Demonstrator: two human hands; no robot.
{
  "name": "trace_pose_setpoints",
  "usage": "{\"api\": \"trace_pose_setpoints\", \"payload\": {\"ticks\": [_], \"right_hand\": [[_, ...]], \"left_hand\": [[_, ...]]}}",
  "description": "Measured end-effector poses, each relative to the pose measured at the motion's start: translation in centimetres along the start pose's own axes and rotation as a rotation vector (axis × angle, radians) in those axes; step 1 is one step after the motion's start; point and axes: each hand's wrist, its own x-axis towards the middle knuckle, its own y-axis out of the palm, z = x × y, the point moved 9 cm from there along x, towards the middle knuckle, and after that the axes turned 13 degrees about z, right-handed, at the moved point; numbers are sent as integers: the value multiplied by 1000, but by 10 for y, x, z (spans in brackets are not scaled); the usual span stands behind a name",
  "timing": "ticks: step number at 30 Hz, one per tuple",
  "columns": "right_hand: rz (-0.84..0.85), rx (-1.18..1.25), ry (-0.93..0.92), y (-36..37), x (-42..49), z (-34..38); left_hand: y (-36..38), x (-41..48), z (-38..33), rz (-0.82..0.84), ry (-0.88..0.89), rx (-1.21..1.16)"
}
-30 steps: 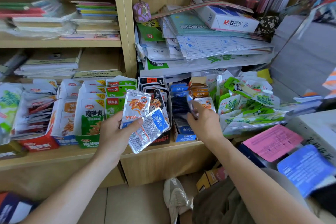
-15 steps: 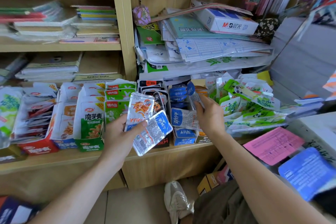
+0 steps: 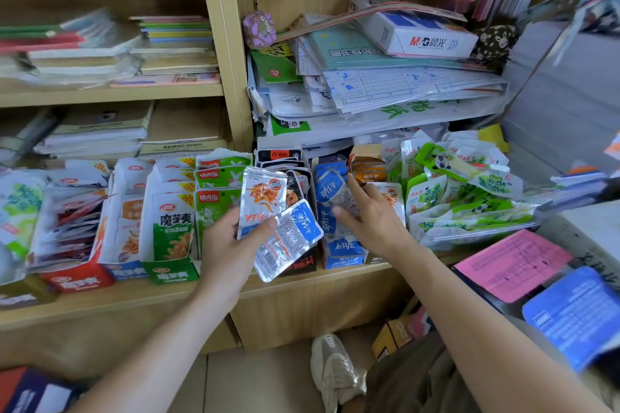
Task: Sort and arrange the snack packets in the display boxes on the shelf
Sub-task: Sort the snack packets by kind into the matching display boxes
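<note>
Here, well left of the left hand: red box (image 3: 77,278) and green box (image 3: 171,273), side by side on the shelf (image 3: 295,292), both packed with upright packets. Left hand (image 3: 231,245): raised in front of the boxes, thumb curled over two fanned packets, fingers behind them. It holds the orange packet (image 3: 263,201) upright and the blue packet (image 3: 292,238) tilted below and overlapping it. Just beyond those two: black box (image 3: 302,266), partly hidden by them. Between the hands: blue box (image 3: 345,258), with blue packets standing in rows. Right hand (image 3: 372,221): reaching into the blue box, index finger extended, thumb and fingers pinching the boxed packet (image 3: 332,191), which stands among its row. Just right of the right hand: green pile (image 3: 469,211), loose packets heaped on the shelf. Further right, nearer the person: pink sheet (image 3: 510,261). Below the right forearm: shoe (image 3: 335,372) on the floor.
</note>
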Motion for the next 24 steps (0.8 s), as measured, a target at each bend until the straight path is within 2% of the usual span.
{"api": "trace_pose_setpoints", "payload": {"ticks": [3, 7, 10, 14, 16, 18, 21, 23, 24], "right_hand": [[21, 93, 4, -2, -8, -8], [-150, 236, 114, -17, -22, -24], [-292, 339, 177, -28, -34, -36], [-309, 309, 178, -31, -40, -35], [-242, 349, 148, -24, -37, -32], [-193, 463, 89, -15, -33, -31], [-130, 521, 69, -2, -26, -26], [-94, 504, 51, 5, -24, -19], [-86, 498, 41, 5, -24, -16]], "left_hand": [[9, 6, -7, -29, 41, 12], [32, 16, -26, -120, 150, 195], [57, 23, -41, -220, 300, 325], [93, 35, -42, -258, 345, 492], [104, 42, -34, -218, 313, 519], [114, 47, -25, -98, 271, 496], [125, 52, -6, 103, 138, 288], [127, 51, 1, 173, 56, 139], [126, 51, 1, 184, 49, 154]]}}
